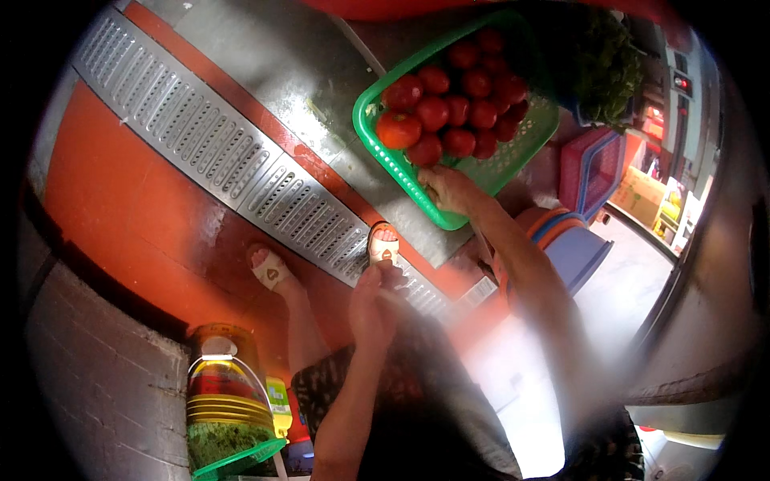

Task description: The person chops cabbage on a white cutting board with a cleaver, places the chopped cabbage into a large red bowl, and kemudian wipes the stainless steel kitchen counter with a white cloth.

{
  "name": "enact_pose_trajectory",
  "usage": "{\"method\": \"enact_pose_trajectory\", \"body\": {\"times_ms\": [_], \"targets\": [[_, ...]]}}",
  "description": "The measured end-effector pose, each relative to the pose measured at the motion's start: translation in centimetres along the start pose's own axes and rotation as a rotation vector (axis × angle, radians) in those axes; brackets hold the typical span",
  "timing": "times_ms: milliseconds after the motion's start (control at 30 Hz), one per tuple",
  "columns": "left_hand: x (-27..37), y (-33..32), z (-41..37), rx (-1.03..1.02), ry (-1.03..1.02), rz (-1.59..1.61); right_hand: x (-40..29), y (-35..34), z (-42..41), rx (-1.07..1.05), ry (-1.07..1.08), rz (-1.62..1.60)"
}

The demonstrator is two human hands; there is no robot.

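Observation:
A green plastic basket of red tomatoes lies ahead, upper right of centre. My right hand reaches over its near side, at the basket's inner edge just below the nearest tomatoes; its fingertips are partly hidden, so what it grips is unclear. My left hand is raised in front of my body, above my sandalled foot, its fingers curled and blurred. Whether something small is between those fingers cannot be told.
A perforated metal drain cover crosses the red floor. Leafy greens, pink baskets and stacked plastic tubs stand at right. Nested buckets and a yellow bottle are at lower left, by a brick wall.

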State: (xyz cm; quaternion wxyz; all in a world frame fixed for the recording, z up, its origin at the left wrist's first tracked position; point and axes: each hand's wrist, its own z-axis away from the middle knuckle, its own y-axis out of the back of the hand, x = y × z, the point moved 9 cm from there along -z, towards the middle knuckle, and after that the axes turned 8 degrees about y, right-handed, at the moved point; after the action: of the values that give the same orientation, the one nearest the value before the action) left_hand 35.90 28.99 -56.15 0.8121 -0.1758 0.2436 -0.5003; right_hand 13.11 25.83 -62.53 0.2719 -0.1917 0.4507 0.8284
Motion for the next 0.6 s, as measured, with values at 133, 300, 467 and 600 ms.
{"method": "enact_pose_trajectory", "body": {"times_ms": [133, 300, 467, 600], "targets": [[0.0, 0.1, -0.7, 0.008, -0.006, -0.015, 2.1, 0.8, 1.7, 0.034, -0.124, -0.122], [1.5, -0.5, -0.2, 0.066, -0.112, -0.048, -8.1, 7.6, 5.2, 0.172, -0.150, -0.288], [1.6, -2.0, -0.1, -0.008, -0.057, -0.006, -17.2, 8.0, 4.4, 0.054, 0.204, -0.326], [0.6, -3.1, -0.8, -0.105, 0.029, -0.087, -11.3, 13.4, -0.3, 0.369, 0.205, -0.035]]}}
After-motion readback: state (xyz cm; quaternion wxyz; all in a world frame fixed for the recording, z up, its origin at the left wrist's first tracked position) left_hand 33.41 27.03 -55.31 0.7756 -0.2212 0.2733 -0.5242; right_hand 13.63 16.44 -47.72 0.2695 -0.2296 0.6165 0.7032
